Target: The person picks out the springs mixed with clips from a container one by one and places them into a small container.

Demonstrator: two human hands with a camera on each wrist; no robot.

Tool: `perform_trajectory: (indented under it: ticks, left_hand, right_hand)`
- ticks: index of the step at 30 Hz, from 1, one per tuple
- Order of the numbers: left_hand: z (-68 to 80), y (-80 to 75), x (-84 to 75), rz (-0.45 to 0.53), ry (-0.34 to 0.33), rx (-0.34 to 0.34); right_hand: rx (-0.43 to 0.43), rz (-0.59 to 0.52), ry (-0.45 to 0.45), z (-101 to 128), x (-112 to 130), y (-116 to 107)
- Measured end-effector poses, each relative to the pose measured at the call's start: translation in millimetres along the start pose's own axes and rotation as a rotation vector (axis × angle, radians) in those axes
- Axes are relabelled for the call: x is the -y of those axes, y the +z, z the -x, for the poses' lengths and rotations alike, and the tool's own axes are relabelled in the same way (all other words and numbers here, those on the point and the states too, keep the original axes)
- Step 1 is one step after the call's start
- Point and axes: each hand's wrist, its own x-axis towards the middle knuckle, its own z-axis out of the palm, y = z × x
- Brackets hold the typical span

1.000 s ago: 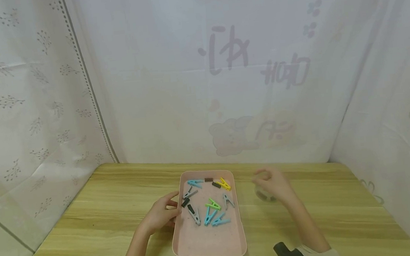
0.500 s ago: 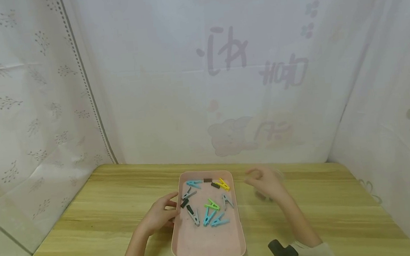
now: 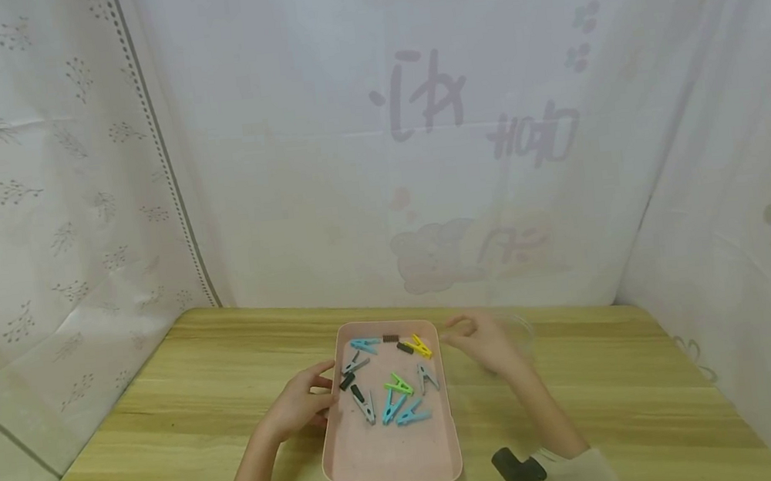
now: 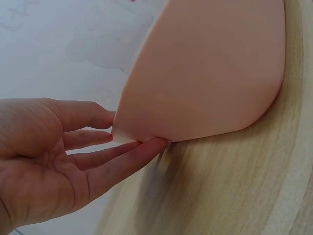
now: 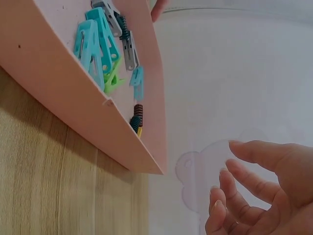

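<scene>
1. Left hand rests relaxed against the pink tray's left rim.
2. Right hand, loosely curled and empty, hovers beside the tray's far right corner.
3. Coloured clothes pegs lie inside the tray on the wooden surface.

Improvised recording booth, likely domestic. A wooden bench fills the lower frame, enclosed at back and both sides by translucent printed sheeting with leaf, flower and bear motifs. No fixed fittings visible.
</scene>
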Motion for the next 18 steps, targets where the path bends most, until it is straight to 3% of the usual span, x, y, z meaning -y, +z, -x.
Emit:
perform_trajectory:
  ticks: [18]
  left_hand:
    - [-1.0, -0.1, 0.2, 0.005, -0.008, -0.003]
  right_hand:
    - [-0.019, 0.029, -0.015, -13, -4, 17]
